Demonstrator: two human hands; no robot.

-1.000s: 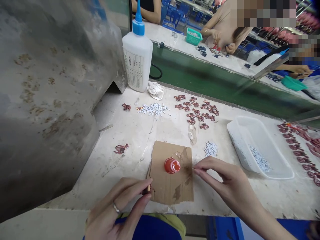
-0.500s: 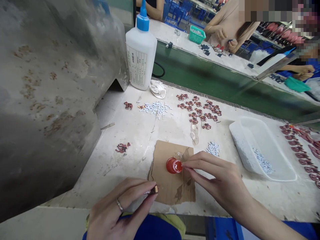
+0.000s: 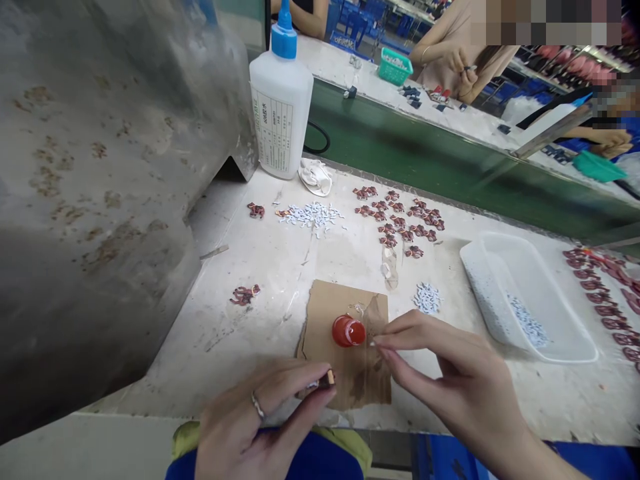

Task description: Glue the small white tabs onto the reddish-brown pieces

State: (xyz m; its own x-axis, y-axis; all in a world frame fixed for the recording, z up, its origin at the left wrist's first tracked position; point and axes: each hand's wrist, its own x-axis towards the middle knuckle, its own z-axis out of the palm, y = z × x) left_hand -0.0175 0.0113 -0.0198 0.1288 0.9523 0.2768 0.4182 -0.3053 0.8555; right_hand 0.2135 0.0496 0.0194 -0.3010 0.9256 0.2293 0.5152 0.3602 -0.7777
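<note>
Their left hand (image 3: 250, 423) pinches a dark piece (image 3: 329, 380) and right hand (image 3: 457, 370) a white bit (image 3: 373, 344), fingers (image 3: 413, 339) held narrow for control, I'd guess.

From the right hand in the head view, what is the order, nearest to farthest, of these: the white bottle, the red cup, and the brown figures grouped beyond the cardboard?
From the right hand:
1. Red cup: just left of the fingertips, on the cardboard.
2. Brown figures: beyond the cardboard.
3. White bottle: far left, standing at the back.
</note>
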